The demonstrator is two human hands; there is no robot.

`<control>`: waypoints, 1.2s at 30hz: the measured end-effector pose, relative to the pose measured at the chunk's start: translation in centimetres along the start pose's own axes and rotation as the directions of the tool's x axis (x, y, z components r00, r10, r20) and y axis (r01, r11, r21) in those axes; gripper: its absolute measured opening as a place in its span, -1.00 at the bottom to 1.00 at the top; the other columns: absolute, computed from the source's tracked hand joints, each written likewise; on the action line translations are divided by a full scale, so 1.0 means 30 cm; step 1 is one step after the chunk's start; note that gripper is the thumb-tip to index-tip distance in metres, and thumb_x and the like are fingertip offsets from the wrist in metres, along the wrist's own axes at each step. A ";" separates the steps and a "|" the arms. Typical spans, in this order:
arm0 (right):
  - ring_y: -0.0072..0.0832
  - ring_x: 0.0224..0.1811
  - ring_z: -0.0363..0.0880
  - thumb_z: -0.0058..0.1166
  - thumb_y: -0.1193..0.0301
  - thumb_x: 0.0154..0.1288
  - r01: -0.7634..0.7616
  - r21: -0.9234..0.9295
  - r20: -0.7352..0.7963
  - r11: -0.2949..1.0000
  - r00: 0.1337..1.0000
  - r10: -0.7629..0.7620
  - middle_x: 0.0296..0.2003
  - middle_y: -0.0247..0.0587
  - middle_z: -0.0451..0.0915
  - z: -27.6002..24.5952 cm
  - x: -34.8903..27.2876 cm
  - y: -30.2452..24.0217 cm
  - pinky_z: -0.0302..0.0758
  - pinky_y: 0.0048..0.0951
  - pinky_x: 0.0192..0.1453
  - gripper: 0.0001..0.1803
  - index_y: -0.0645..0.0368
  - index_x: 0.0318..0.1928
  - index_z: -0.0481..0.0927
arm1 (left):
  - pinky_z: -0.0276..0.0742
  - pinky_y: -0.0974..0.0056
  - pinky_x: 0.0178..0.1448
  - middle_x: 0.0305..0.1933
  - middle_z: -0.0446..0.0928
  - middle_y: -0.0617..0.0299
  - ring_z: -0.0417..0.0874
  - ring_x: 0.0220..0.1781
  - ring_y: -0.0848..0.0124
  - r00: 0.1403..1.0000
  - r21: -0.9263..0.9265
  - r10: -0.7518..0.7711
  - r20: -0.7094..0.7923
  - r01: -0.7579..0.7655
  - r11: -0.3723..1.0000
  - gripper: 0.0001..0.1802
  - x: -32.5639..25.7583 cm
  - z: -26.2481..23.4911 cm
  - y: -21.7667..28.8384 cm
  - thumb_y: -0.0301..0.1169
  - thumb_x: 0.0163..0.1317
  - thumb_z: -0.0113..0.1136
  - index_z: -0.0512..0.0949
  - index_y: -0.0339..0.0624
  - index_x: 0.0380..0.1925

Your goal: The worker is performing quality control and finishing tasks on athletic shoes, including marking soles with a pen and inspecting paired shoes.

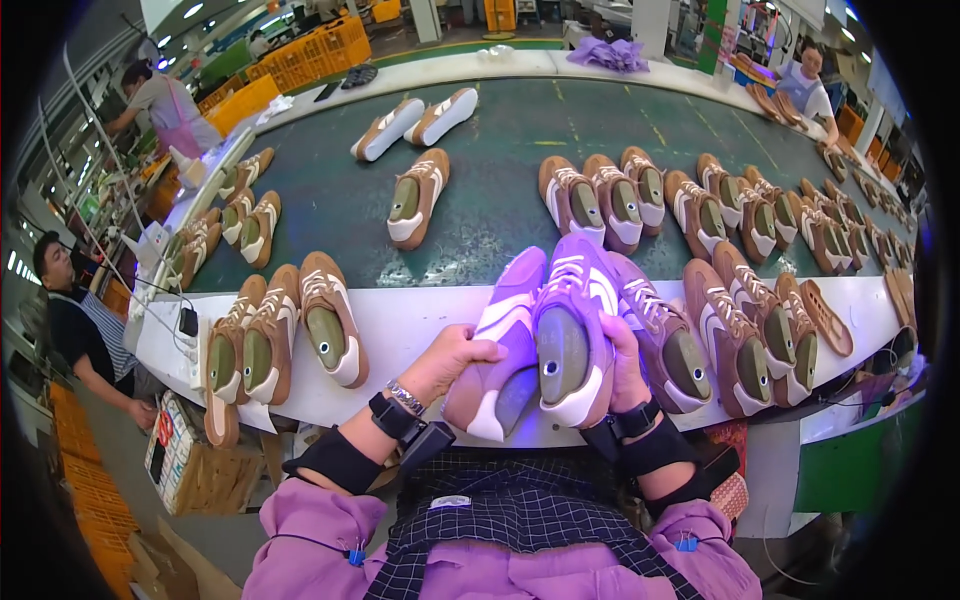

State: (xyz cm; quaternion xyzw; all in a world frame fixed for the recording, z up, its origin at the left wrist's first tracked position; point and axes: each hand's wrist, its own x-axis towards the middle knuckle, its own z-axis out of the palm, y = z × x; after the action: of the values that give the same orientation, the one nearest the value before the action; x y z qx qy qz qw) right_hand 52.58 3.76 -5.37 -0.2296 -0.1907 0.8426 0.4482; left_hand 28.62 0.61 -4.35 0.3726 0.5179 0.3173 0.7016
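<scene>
My left hand [443, 362] grips a brown sneaker [497, 345] with white stripes and a white heel patch, thumb pressed on its side; it is tilted, its dark opening partly showing. In my right hand [627, 370] is a second matching sneaker [592, 345], laced, with an olive shoe last [562, 350] filling its opening. The two are held side by side, toes pointing away, under purple light. Just right of my right hand lies another sneaker [648, 310] on the white ledge [400, 340].
Three sneakers [325, 318] stand on the ledge at left; several more [735, 330] stand at right beside a loose brown sole [828, 318]. Beyond lies a green conveyor belt [480, 190] bearing rows of sneakers and a pair [415, 125] on its side. Other people work along both sides.
</scene>
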 end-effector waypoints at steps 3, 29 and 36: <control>-0.31 0.05 0.47 -0.02 0.16 0.22 0.219 0.028 -0.014 0.975 0.976 -0.218 -0.01 -0.11 0.50 0.061 0.005 -0.035 0.34 -0.28 0.23 -0.44 0.26 0.13 0.35 | 0.44 0.24 0.15 0.04 0.47 0.03 0.55 0.01 0.27 0.992 -0.459 0.122 -0.038 -0.126 0.879 -0.39 -0.075 0.029 0.013 -0.37 0.06 0.13 0.28 -0.38 0.13; -0.44 0.07 0.47 0.06 0.17 0.25 0.473 0.073 -0.032 0.878 0.881 -0.472 0.05 -0.28 0.47 0.267 0.025 -0.024 0.42 -0.30 0.17 -0.47 0.09 0.17 0.31 | 0.54 0.12 0.11 0.06 0.45 0.18 0.51 0.08 0.28 0.733 -0.617 0.354 -0.581 -0.680 0.396 -0.41 -0.104 0.045 0.119 -0.15 0.08 0.12 0.32 -0.13 0.10; -0.43 0.09 0.46 0.06 0.18 0.25 0.466 0.085 -0.044 0.881 0.885 -0.464 0.06 -0.29 0.47 0.248 0.023 -0.028 0.41 -0.30 0.18 -0.47 0.08 0.17 0.31 | 0.50 0.08 0.15 0.08 0.42 0.20 0.48 0.10 0.26 0.744 -0.619 0.343 -0.574 -0.668 0.414 -0.36 -0.089 0.053 0.116 -0.14 0.01 0.22 0.32 -0.08 0.11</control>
State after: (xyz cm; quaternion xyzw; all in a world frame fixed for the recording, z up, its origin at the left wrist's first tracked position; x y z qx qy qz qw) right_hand 48.65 3.93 1.05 -0.1655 -0.1954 0.7160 0.6494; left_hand 29.24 -0.10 0.22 0.0949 0.2973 0.7750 0.5495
